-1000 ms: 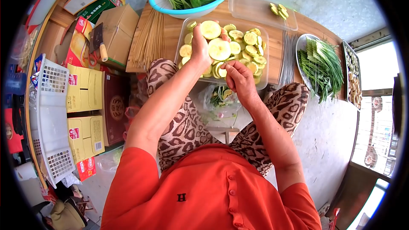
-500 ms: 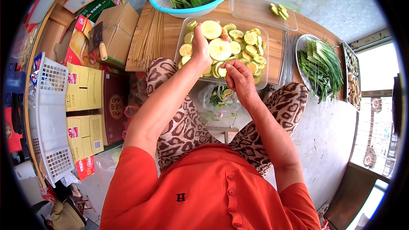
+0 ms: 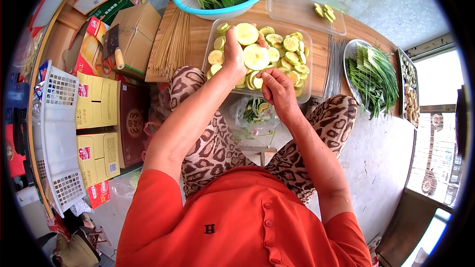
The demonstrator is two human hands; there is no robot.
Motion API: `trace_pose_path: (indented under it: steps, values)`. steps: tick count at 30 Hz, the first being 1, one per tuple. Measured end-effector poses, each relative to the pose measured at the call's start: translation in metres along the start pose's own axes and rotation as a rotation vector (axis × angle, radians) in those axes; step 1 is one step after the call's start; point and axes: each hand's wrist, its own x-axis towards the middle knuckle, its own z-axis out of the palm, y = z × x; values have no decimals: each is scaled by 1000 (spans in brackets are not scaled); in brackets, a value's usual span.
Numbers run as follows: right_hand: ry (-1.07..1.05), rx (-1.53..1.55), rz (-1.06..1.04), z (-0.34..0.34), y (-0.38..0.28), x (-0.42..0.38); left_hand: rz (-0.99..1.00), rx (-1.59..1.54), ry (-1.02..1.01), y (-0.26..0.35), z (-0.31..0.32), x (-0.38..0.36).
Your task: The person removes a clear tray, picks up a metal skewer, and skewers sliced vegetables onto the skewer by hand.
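My left hand (image 3: pixel 233 57) is closed around large round zucchini slices (image 3: pixel 256 57), pale yellow with green rims, held one above another over the plastic container. Close beside it, my right hand (image 3: pixel 278 89) is pinched at thumb and forefinger by the lower slices. Whatever thin thing it grips, if any, is too small to make out. Under both hands a clear plastic container (image 3: pixel 308 86) holds many more zucchini slices (image 3: pixel 292 44).
On the wooden table (image 3: pixel 316 24) lie bamboo skewers (image 3: pixel 173 44) at left and metal skewers (image 3: pixel 335 66) at right. A blue-rimmed basin (image 3: pixel 180 0) holds leafy greens. Beyond the metal skewers stand a plate of chives (image 3: pixel 371 74) and a tray (image 3: pixel 409 89). Cartons (image 3: pixel 97 101) line the left.
Both hands stay almost in place. The slices in my left hand have shifted very slightly to the right.
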Motion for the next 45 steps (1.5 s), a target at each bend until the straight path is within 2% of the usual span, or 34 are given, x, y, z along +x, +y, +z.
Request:
trace_pose_path:
  steps: [7,13,15,20,23,27,29,37,39,41,45]
  values:
    - [1,8,21,1,-1,1,-27,-18,50,4,5,-3]
    - [6,-6,37,-4,-4,-3,55,-32,97,21,-1,6]
    - [-35,-78,24,-7,0,-5,101,10,180,32,2,4]
    - [-71,-87,-54,-16,8,-12,211,-35,242,48,-17,6]
    - [-81,-148,-95,-17,10,-19,209,-114,295,57,-17,1]
    - [-137,-273,-114,-13,14,-28,221,-84,281,65,-26,-2]
    - [-167,-297,-31,-11,9,-34,213,-100,269,67,-31,-4]
    - [-158,-75,77,-2,-15,-54,106,-56,159,71,-31,-13]
    - [-140,-15,99,-1,-19,-56,130,-29,220,66,-31,-12]
    - [-117,10,109,0,-24,-57,112,-19,195,64,-42,-11]
    - [-49,76,145,-3,-30,-51,129,167,288,69,-41,-16]
